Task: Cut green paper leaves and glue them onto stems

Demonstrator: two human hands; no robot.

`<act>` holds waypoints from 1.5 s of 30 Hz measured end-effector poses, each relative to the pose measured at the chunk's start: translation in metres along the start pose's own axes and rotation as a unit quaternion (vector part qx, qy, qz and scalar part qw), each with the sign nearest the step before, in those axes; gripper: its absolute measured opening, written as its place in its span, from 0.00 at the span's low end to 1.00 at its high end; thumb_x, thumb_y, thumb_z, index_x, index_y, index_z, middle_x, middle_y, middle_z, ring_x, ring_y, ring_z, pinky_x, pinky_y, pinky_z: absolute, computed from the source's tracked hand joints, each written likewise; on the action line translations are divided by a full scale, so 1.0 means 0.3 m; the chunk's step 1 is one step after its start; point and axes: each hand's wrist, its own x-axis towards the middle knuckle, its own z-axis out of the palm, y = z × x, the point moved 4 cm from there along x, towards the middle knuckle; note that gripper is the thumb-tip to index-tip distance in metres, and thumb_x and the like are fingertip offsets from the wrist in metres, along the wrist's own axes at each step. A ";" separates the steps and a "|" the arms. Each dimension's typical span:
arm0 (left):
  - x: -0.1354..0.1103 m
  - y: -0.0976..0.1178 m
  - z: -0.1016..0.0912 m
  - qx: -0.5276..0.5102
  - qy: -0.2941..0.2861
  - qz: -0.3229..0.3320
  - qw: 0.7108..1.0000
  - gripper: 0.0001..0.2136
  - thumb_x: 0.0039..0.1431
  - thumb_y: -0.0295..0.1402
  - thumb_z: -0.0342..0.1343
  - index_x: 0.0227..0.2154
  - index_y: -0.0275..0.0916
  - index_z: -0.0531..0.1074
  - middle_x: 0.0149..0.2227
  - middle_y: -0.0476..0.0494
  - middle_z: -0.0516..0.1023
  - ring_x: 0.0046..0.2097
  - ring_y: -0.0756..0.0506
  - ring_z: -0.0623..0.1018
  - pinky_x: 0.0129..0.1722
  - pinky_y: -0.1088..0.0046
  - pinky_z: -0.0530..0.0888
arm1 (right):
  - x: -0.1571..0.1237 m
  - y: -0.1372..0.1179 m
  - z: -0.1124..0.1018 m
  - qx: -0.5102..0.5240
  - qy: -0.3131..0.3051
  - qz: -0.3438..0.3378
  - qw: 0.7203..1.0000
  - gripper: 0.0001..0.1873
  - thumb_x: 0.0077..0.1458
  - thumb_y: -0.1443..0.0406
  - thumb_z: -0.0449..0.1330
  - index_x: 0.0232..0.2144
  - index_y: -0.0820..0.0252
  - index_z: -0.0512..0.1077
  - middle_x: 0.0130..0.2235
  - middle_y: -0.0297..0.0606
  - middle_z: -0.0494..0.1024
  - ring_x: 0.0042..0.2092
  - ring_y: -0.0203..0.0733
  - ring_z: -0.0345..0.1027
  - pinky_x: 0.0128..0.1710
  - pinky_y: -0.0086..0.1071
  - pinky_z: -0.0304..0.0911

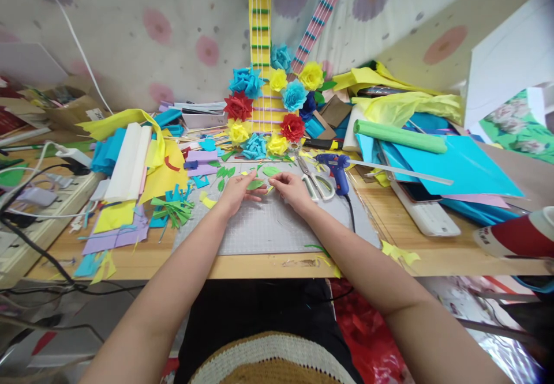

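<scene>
A green paper leaf (255, 184) rests between the thumb and fingers of my left hand (236, 194), over the grey cutting mat (259, 231). Close by on the right, my right hand (295, 192) has thumb and forefinger pinched near the leaf's tip; what they hold is too small to make out. Another green leaf (271, 171) lies just beyond the hands. Several smaller leaves (223, 172) are scattered past my left hand. White-handled scissors (325, 189) and a blue glue gun (338, 170) lie to the right of my right hand.
Behind the mat stands a yellow paper guitar (261, 44) covered with paper flowers, beside a pink one (318, 18). Coloured paper (459, 165) and a white device (426, 211) lie right, near a red-and-white cup (519, 234). Paper scraps and a power strip (43, 231) are left.
</scene>
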 end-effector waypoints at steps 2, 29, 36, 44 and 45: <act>-0.001 -0.001 0.000 0.002 -0.002 0.000 1.000 0.18 0.47 0.45 0.59 0.29 0.30 0.73 0.28 0.35 0.79 0.29 0.42 0.80 0.20 0.74 0.74 | 0.003 0.006 -0.001 -0.008 0.003 0.000 1.000 0.14 0.37 0.55 0.60 0.22 0.59 0.68 0.19 0.29 0.66 0.21 0.31 0.55 0.18 0.26 0.50; 0.005 0.048 -0.078 0.108 0.038 0.112 0.987 0.10 0.36 0.27 0.63 0.24 0.35 0.68 0.24 0.49 0.71 0.27 0.51 0.73 0.27 0.71 0.75 | -0.003 0.008 -0.004 -0.011 -0.007 0.032 0.999 0.09 0.41 0.61 0.61 0.25 0.61 0.70 0.19 0.29 0.67 0.18 0.28 0.54 0.16 0.25 0.51; 0.004 0.178 -0.215 0.152 0.054 0.103 0.981 0.09 0.36 0.30 0.64 0.24 0.35 0.72 0.28 0.47 0.73 0.29 0.51 0.73 0.29 0.72 0.75 | -0.014 -0.006 -0.023 -0.005 -0.009 0.016 1.000 0.12 0.41 0.61 0.62 0.30 0.60 0.69 0.30 0.33 0.73 0.19 0.26 0.55 0.16 0.25 0.54; 0.084 0.276 -0.299 0.406 -0.064 0.055 0.910 0.12 0.39 0.35 0.61 0.30 0.39 0.73 0.31 0.46 0.76 0.31 0.48 0.75 0.31 0.71 0.72 | -0.015 0.001 -0.020 -0.029 -0.011 0.012 0.999 0.10 0.43 0.60 0.60 0.29 0.59 0.68 0.26 0.30 0.70 0.20 0.27 0.56 0.16 0.24 0.54; 0.100 0.274 -0.289 0.432 -0.087 0.049 0.896 0.12 0.39 0.35 0.61 0.31 0.40 0.73 0.32 0.46 0.76 0.33 0.47 0.75 0.32 0.71 0.72 | -0.015 0.003 -0.019 -0.032 -0.012 0.011 0.999 0.10 0.43 0.60 0.60 0.29 0.59 0.68 0.25 0.30 0.69 0.19 0.27 0.56 0.16 0.24 0.54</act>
